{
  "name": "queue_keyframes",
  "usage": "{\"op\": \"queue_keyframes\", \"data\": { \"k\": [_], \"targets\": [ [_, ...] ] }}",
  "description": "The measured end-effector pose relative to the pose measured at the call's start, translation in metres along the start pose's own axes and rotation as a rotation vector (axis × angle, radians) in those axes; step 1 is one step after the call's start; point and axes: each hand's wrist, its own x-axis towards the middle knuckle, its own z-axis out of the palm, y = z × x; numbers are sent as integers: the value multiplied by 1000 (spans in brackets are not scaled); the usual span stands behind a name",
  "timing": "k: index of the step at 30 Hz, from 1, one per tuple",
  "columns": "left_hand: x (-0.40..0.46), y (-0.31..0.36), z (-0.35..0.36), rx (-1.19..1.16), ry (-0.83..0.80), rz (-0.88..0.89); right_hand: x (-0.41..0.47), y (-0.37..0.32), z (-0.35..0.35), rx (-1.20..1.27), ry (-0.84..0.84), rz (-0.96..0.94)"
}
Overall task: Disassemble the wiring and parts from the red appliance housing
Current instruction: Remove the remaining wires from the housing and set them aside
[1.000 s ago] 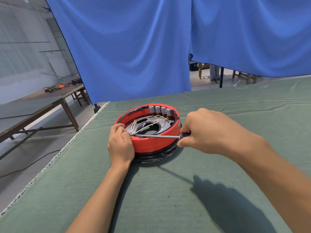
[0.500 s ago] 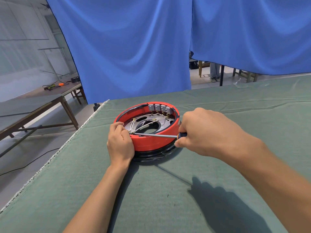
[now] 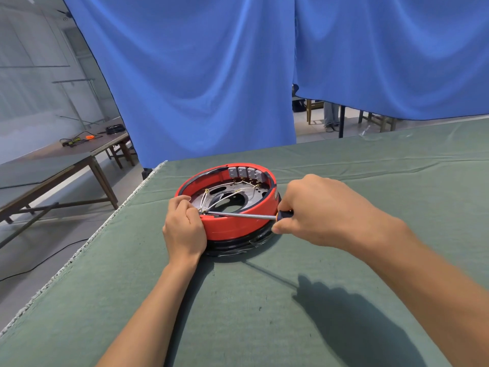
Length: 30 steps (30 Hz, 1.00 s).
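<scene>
So the red housing [image 3: 232, 223] sits on the green cloth [image 3: 264, 313], near its left edge, stacked on a black base [image 3: 238, 247]. The left hand [image 3: 184, 229] curls its fingers over the housing's near-left rim and clamps it steady. The right hand [image 3: 317, 210], just right of the housing, is wrapped tight round the handle of a screwdriver [image 3: 240, 215]; its shaft lies across the near rim, with the tip reaching to a wire terminal inside the housing by the left hand's fingertips.

Judging by what shows, the job is at an early stage. White wires [image 3: 219, 198] run over the metal plate [image 3: 238, 197] inside the housing, fanning from that terminal to other points, and a row of grey blocks [image 3: 247, 172] remains seated on the far inner wall with wires attached. No loose parts lie on the cloth around the housing. Probably this terminal screw is the step in hand; whether it is already loosened is too small to tell. Left to do: free the wires, then lift out the blocks and plate
</scene>
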Motion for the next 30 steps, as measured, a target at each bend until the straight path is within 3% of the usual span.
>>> {"op": "queue_keyframes", "data": {
  "k": [10,20,30],
  "targets": [
    [-1,2,1,2,14,-11,4,6,-1,-30,-23,-35],
    [-1,6,0,10,12,-10,-5,-15,5,-83,97,-44],
    [-10,13,-3,-31,9,1,3,-21,24,119,34,60]
  ]
}}
